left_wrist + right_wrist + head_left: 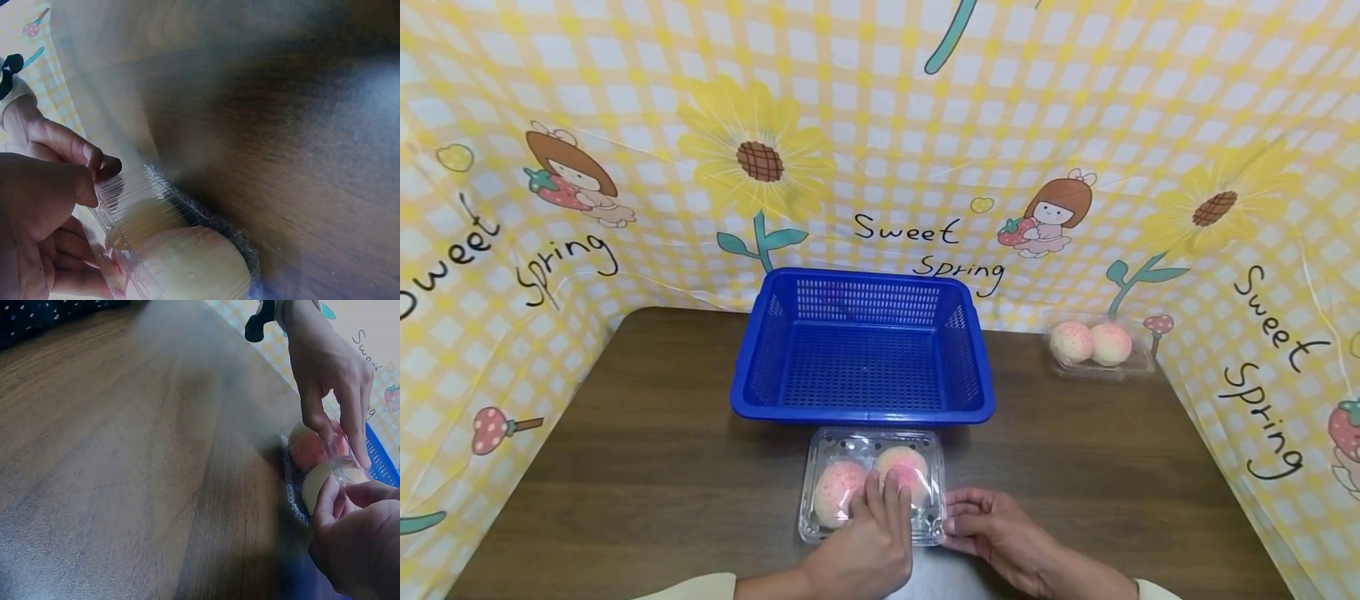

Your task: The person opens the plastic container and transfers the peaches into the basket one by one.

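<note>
A clear plastic clamshell box [871, 533] sits on the table close in front of the blue basket. Inside it are two round peaches, cream with a pink blush: one peach [838, 492] at left, the other [904, 468] at right. My left hand [868, 542] presses on the lid from the front, its fingers extended across the top between the peaches. At the box's front right corner, my right hand [1000, 533] pinches the edge between thumb and fingers. Both hands meet the lid edge in the right wrist view, where the near peach [315, 487] shows beneath it.
The blue plastic basket [861, 414] with perforated walls stands behind the box, nothing inside. A second clear box [1138, 358] holding two similar peaches [1092, 343] is at the back right of the brown wooden table [647, 433]. Yellow checked cloth [880, 125] encloses the back and sides.
</note>
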`<state>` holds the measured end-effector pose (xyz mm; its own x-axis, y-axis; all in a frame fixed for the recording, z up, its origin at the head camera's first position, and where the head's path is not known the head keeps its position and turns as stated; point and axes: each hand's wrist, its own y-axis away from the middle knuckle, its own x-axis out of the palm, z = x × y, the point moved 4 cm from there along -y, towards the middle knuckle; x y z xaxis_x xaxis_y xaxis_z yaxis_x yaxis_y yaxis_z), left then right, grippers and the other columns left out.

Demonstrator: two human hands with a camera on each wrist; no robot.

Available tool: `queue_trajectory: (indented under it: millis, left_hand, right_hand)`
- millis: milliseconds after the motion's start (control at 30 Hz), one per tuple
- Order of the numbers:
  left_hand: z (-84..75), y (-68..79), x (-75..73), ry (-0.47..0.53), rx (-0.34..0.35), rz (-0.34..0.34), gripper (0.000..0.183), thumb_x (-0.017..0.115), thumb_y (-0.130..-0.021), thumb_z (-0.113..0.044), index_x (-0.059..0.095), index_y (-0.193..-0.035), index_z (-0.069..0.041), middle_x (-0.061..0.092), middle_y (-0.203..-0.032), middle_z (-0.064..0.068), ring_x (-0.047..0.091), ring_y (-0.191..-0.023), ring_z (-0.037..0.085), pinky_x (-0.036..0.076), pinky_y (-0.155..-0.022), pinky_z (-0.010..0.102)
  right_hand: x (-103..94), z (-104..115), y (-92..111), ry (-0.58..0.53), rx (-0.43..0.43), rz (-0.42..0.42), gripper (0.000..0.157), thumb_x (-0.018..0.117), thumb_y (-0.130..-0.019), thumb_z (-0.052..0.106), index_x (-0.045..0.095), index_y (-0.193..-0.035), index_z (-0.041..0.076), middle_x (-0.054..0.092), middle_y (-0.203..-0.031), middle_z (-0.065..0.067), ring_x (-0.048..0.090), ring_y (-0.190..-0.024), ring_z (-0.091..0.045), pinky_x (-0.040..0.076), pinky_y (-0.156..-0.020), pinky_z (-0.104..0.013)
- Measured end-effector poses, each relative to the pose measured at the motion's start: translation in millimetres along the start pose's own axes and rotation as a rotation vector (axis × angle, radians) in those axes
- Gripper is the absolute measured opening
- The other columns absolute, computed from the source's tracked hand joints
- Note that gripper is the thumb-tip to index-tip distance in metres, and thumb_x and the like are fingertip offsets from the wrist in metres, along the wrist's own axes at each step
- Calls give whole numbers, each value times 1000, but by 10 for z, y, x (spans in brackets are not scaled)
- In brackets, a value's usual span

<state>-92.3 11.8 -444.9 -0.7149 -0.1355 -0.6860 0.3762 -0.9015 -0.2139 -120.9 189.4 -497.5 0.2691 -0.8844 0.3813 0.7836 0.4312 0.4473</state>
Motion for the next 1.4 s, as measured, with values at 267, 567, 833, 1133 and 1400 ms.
queue_trajectory:
  millis: [267, 567, 833, 1133, 1400]
  left_hand:
    - [-12, 2, -18, -7, 30, 16, 59, 15, -91, -7, 70, -112, 1, 69, -105, 26, 71, -86, 41, 60, -53, 40]
    - [-9, 7, -3, -5, 24, 23, 60, 14, -91, -8, 69, -113, 1, 69, -105, 26, 70, -88, 43, 60, -57, 41]
    - [-12, 16, 20, 24, -4, 4, 59, 15, -91, -7, 69, -113, 4, 69, -104, 28, 70, -88, 42, 60, -58, 41]
    - [2, 26, 23, 33, -42, -23, 58, 16, -92, -8, 69, -112, 4, 69, -104, 28, 70, -88, 41, 61, -60, 42]
    - [-5, 40, 36, 39, -74, -55, 55, 19, -93, -11, 69, -112, 4, 69, -104, 28, 70, -89, 41, 61, -62, 42]
  right_hand:
    - [-4, 1, -7, -8, 4, -4, 42, 62, -83, -6, 47, -122, -13, 63, -100, -10, 65, -93, -19, 55, -92, -35]
    - [-1, -1, -13, 5, -16, 4, 43, 62, -83, -6, 46, -123, -15, 63, -104, -11, 65, -95, -20, 55, -93, -35]
    - [3, -3, -22, 1, -30, 15, 41, 62, -83, -7, 48, -121, -12, 63, -103, -9, 64, -94, -18, 55, -92, -34]
    - [17, -1, -30, 20, -44, 19, 42, 63, -83, -6, 46, -121, -14, 62, -103, -9, 64, -94, -18, 55, -92, -34]
    - [8, -18, -44, 20, -42, 8, 39, 64, -83, -5, 49, -118, -10, 63, -101, -7, 64, -92, -16, 55, -91, -34]
